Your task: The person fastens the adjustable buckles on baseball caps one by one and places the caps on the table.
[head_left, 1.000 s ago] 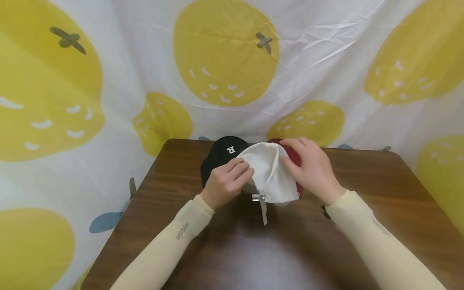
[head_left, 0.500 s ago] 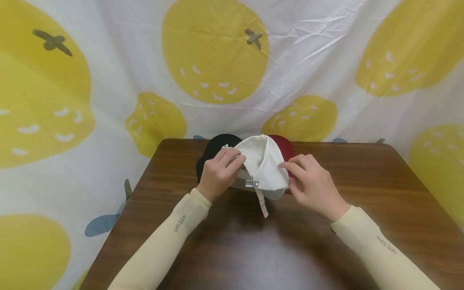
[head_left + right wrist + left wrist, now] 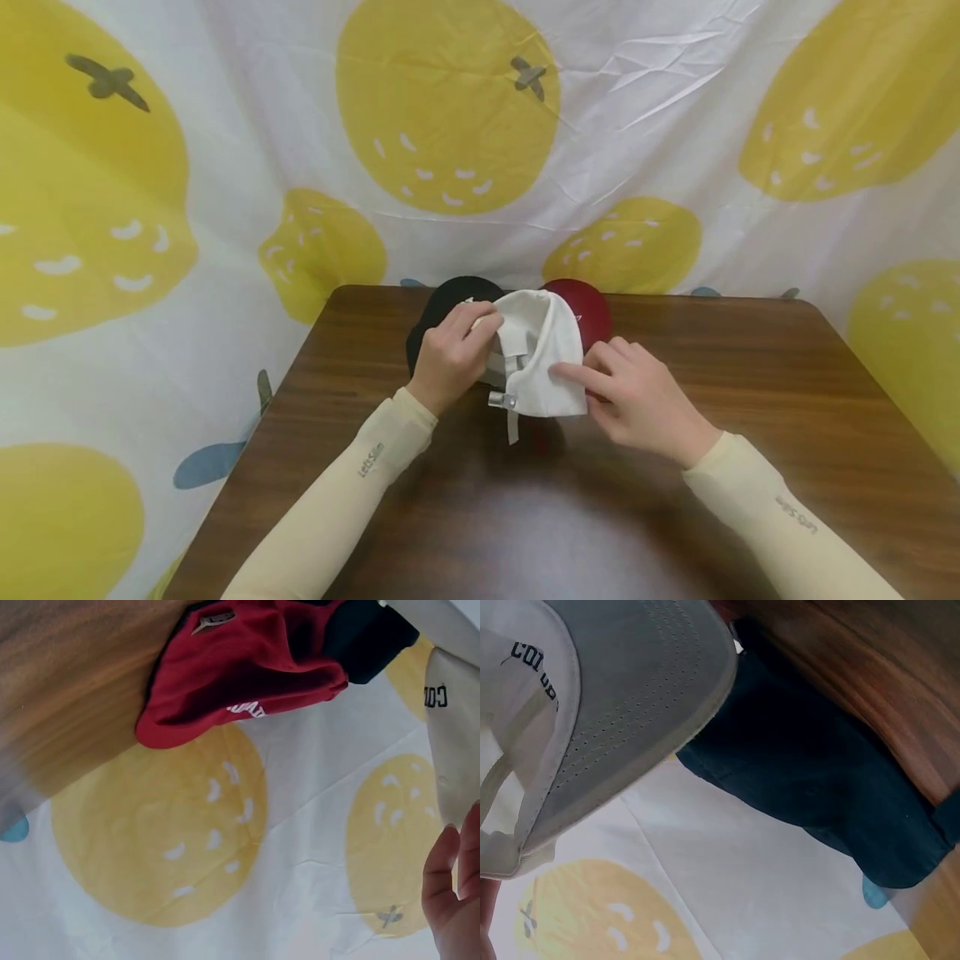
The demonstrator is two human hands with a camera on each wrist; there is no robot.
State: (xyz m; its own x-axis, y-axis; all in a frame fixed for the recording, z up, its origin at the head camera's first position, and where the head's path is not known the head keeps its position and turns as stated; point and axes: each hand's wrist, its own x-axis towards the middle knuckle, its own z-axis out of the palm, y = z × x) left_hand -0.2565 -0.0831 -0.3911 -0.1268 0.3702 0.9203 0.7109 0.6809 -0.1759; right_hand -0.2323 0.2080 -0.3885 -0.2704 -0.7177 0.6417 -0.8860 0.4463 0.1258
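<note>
A white cap is held up over the table, its hollow inside and rear strap facing me, with a metal buckle dangling below. My left hand grips the cap's left side, its fingertips curled over the edge. On the other side, my right hand pinches the cap low, with the index finger lying along the fabric. In the left wrist view the cap's grey underbrim and dark lettering inside show. The right wrist view catches my right thumb and fingers at the cap's edge.
Behind the white cap, a black cap and a red cap with white lettering rest at the back of the brown wooden table. A white cloth with yellow lemon prints hangs around the table's back and sides.
My right hand has moved down from the cap's upper right to its lower right side. The white cap has tilted and turned, showing more of its inside and strap. My left hand keeps its hold.
</note>
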